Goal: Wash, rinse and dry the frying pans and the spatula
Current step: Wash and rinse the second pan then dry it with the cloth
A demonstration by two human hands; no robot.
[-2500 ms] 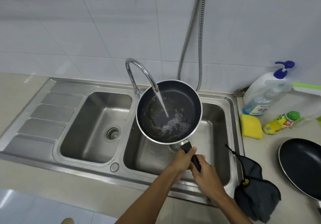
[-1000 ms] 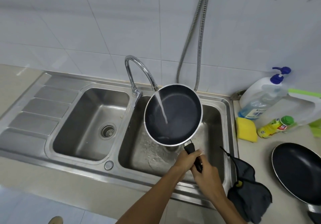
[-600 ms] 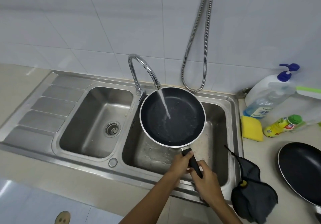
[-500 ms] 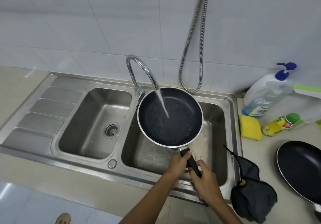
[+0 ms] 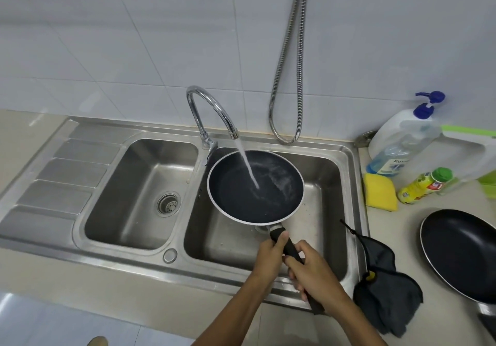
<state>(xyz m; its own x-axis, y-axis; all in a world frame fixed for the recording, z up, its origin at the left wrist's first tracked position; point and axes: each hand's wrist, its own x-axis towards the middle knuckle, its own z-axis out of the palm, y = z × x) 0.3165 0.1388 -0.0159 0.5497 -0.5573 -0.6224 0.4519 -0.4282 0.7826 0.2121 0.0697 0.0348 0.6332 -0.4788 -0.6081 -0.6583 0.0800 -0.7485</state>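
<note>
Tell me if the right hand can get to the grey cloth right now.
Probably yes. The cloth hangs over the sink rim just right of the right hand, nothing between them. That hand grips the pan handle, but the left hand holds it too, so it could let go.

The left forearm [image 5: 236,305] and right forearm [image 5: 357,319] reach in from the near edge, converging. The left hand [image 5: 271,255] curls round the handle [image 5: 290,249], thumb stretched along it. The right hand [image 5: 315,274] grips the handle just nearer.
</note>
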